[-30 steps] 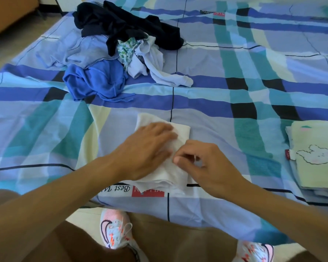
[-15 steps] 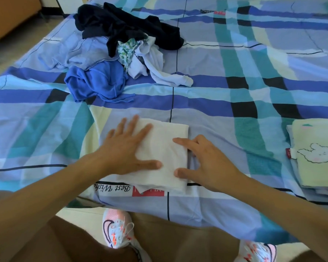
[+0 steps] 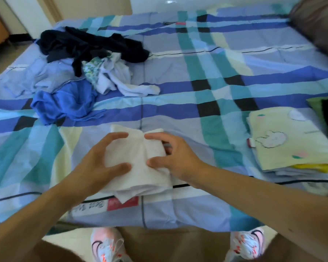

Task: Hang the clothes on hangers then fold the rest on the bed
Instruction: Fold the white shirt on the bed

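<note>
The folded white garment [image 3: 138, 163] seems soft, light and easily unfolded. The left hand [image 3: 95, 165] and right hand [image 3: 178, 157] grasp its two sides; gripping all layers together looks safest.

Left grip [image 3: 100, 161], right grip [image 3: 176, 157] curled, apparently clasping.

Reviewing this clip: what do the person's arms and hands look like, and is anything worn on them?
Both are bare. The left hand and right hand have no gloves, and no ring shows on the visible fingers. The left forearm and right forearm run uncovered to the frame edge: no sleeve, watch or bracelet is in view.
</note>
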